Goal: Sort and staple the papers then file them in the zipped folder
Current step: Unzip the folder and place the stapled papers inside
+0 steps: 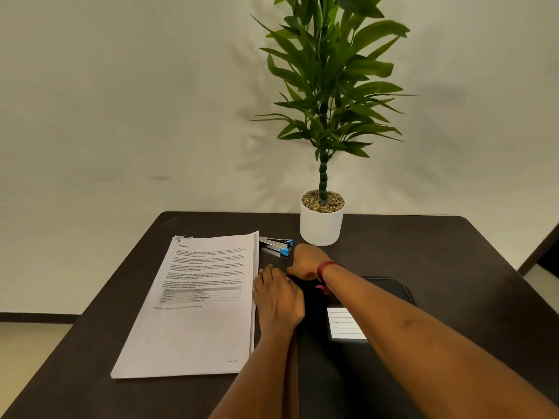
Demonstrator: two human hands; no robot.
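A stack of printed papers (pixel 196 306) lies on the left half of the dark table. A black zipped folder (pixel 390 290) with a white label (pixel 344 323) lies to its right, mostly under my arms. My left hand (pixel 279 300) rests on the folder's left edge, fingers bent over its far corner. My right hand (pixel 307 261) is curled at the folder's far left corner, apparently pinching something small there; what it pinches is hidden. A blue and silver stapler (pixel 276 246) lies just beyond my right hand, beside the papers' top right corner.
A white pot (pixel 321 226) with a tall green plant stands at the table's (pixel 453 252) far edge, right behind the stapler. A red band circles my right wrist. Floor shows past the table's left and right edges.
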